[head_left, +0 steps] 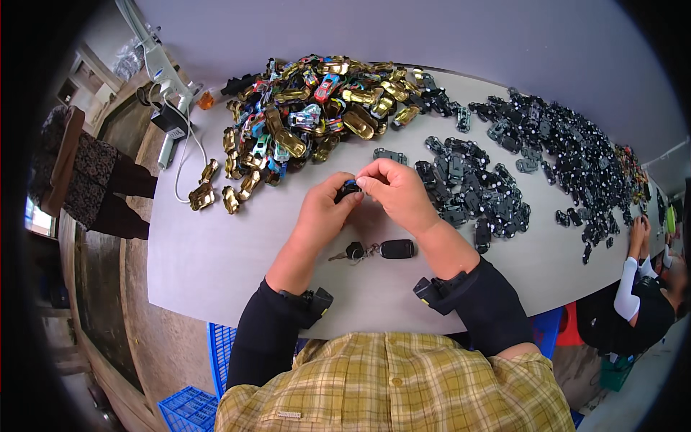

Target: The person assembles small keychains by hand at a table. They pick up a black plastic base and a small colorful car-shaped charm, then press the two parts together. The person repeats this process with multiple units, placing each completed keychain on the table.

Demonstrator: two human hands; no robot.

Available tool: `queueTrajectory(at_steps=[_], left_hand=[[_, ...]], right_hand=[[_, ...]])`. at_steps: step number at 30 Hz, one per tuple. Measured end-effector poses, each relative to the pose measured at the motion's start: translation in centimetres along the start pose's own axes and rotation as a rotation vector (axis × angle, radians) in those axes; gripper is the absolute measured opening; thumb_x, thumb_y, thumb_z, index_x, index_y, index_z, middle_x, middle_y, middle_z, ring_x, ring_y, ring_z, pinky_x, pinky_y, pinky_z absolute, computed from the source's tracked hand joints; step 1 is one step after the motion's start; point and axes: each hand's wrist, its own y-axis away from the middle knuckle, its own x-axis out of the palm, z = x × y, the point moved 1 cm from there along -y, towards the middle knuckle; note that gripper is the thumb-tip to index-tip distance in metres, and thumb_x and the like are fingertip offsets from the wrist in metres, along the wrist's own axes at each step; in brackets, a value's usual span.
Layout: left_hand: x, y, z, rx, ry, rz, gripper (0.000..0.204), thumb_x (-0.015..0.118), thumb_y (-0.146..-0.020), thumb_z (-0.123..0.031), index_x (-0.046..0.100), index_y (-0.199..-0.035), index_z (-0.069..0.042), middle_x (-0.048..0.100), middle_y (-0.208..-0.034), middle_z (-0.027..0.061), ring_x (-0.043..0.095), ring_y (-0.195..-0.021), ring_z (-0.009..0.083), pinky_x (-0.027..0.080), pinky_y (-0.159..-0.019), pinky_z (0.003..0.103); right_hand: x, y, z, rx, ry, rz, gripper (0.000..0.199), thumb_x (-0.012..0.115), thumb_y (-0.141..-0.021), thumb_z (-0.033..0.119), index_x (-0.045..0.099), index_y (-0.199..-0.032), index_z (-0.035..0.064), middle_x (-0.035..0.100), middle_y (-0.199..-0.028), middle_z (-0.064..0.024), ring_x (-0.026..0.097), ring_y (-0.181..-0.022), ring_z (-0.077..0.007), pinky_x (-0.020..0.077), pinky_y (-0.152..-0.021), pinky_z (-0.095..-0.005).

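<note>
In the middle of the table, my left hand (322, 209) is closed round a small toy car (350, 189), dark with a bit of blue. Most of it is hidden by the fingers. My right hand (400, 193) meets it from the right, thumb and forefinger pinched at the car's edge; what lies between those fingertips is too small to make out. Beyond the hands lies a heap of toy car bodies (360, 122), many gold, others brightly coloured. Just right of my right hand is a loose pile of black car chassis (461, 173), and one grey-black chassis (390, 155) lies behind that hand.
A key ring with a black fob (396, 249) lies between my forearms on the table (237, 288). Far right, a bigger heap of black chassis (554, 144) stretches toward a co-worker's hands (639, 234). A white cable (180, 173) hangs at left; a blue crate (188, 409) stands below.
</note>
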Motion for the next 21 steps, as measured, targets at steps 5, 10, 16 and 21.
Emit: queueTrajectory(at_steps=[5, 10, 16, 21], left_hand=[[0.0, 0.0, 0.8, 0.057, -0.099, 0.015, 0.013, 0.065, -0.093, -0.009, 0.064, -0.105, -0.004, 0.059, -0.071, -0.0033, 0.048, -0.055, 0.0038, 0.038, -0.048, 0.021], [0.0, -0.2, 1.2, -0.014, -0.099, 0.075, 0.010, 0.064, -0.092, -0.008, 0.063, -0.100, -0.003, 0.061, -0.071, -0.0003, 0.052, -0.056, 0.0058, 0.040, -0.049, 0.023], [-0.3, 0.1, -1.0, -0.286, 0.008, 0.163, 0.010, 0.064, -0.093, -0.010, 0.060, -0.100, -0.004, 0.063, -0.073, 0.0016, 0.057, -0.058, 0.0071, 0.043, -0.050, 0.022], [-4.4, 4.0, -2.9, -0.192, -0.036, 0.096, 0.017, 0.067, -0.089, -0.012, 0.056, -0.102, -0.005, 0.062, -0.071, 0.0057, 0.059, -0.059, 0.0128, 0.046, -0.051, 0.029]], right_hand=[[0.1, 0.1, 0.3, -0.126, 0.289, -0.030, 0.009, 0.066, -0.091, 0.009, 0.064, -0.094, 0.0008, 0.064, -0.083, -0.0037, 0.057, -0.072, -0.0131, 0.0471, -0.066, -0.0278], [1.3, 0.6, 0.0, -0.414, 0.724, -0.117, 0.008, 0.062, -0.087, 0.009, 0.057, -0.086, 0.0024, 0.062, -0.086, -0.0154, 0.062, -0.082, -0.0347, 0.0503, -0.073, -0.0440], [1.0, 0.2, -0.5, -0.350, 0.739, -0.073, 0.009, 0.061, -0.088, 0.012, 0.059, -0.091, 0.0043, 0.063, -0.088, -0.0156, 0.062, -0.085, -0.0368, 0.0505, -0.075, -0.0461], [-1.8, -0.8, -0.4, -0.389, 0.804, -0.173, 0.027, 0.069, -0.083, 0.015, 0.062, -0.108, 0.0053, 0.065, -0.103, -0.0157, 0.062, -0.098, -0.0362, 0.0498, -0.085, -0.0444]])
